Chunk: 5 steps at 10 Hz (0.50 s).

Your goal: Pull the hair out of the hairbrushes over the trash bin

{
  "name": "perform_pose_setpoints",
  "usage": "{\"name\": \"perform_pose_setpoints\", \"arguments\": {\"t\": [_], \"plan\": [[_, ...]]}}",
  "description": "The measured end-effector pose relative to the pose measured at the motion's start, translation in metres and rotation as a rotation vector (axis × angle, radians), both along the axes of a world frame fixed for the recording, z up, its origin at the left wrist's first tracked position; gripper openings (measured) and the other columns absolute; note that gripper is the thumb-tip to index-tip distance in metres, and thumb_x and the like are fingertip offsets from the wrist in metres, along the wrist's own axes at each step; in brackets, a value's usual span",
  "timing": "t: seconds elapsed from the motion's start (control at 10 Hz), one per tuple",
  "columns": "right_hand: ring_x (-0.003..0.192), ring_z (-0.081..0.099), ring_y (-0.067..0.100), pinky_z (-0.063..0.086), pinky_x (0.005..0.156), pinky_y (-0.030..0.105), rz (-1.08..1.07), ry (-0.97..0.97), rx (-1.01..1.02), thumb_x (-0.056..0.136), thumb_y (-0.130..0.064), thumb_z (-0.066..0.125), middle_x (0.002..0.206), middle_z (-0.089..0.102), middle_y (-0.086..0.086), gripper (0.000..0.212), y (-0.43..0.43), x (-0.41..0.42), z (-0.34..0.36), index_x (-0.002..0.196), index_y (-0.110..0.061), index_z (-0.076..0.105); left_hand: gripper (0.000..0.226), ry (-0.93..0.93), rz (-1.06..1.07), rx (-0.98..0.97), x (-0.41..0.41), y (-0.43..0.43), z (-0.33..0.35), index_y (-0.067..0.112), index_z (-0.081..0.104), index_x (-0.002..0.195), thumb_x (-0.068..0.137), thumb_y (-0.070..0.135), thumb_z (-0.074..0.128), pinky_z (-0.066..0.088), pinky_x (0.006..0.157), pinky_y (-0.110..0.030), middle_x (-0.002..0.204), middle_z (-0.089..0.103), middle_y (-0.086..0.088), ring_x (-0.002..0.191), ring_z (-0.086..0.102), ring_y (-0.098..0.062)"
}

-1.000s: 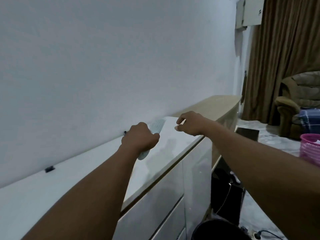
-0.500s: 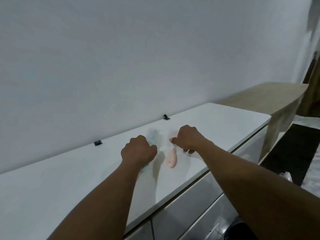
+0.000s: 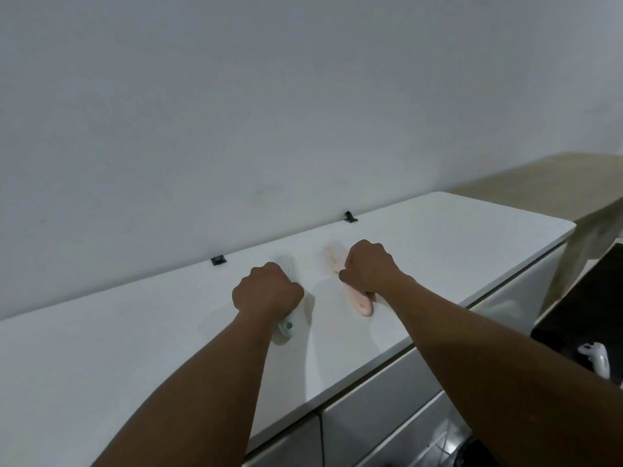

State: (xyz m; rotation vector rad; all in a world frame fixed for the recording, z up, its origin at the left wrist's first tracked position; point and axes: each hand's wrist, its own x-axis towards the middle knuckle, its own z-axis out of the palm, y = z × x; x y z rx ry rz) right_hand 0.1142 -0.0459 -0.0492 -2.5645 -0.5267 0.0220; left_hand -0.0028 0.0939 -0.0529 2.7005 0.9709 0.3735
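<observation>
Now both brushes lie mid-frame on the white counter (image 3: 438, 244): left hand (image 3: 268, 293) fisted around the green hairbrush (image 3: 286, 264), right hand (image 3: 369, 267) newly closed, seemingly, on the pink hairbrush (image 3: 362, 303); cleaning likely resumes.

left brush (image 3: 286, 264) left of right brush (image 3: 362, 303) | both on countertop (image 3: 455, 237)

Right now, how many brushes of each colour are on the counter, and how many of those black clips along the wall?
Green brush: 1, under the left hand
Pink brush: 1, under the right hand
Black clips: 2
Total: 4 things on the counter
</observation>
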Motion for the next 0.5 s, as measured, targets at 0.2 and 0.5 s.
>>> {"name": "perform_pose_setpoints", "arguments": {"t": [0.2, 0.5], "plan": [[0.085, 0.066, 0.030, 0.045, 0.063, 0.028, 0.122, -0.005, 0.027, 0.069, -0.024, 0.062, 0.092, 0.067, 0.008, 0.025, 0.042, -0.018, -0.005, 0.090, -0.010, 0.064, 0.023, 0.014, 0.098, -0.048, -0.025, 0.029, 0.001, 0.018, 0.056, 0.096, 0.082, 0.035, 0.058, 0.042, 0.072, -0.031, 0.077, 0.046, 0.003, 0.082, 0.055, -0.025], [0.086, 0.070, 0.030, 0.060, 0.077, 0.038, 0.159, 0.020, 0.080, 0.080, -0.048, 0.067, 0.097, 0.069, 0.008, 0.041, 0.049, -0.023, -0.002, 0.098, -0.011, 0.065, 0.030, 0.039, 0.074, -0.076, -0.031, 0.035, 0.010, 0.018, 0.056, 0.098, 0.082, 0.044, 0.059, 0.045, 0.072, -0.032, 0.094, 0.060, -0.001, 0.086, 0.062, -0.025]]}}
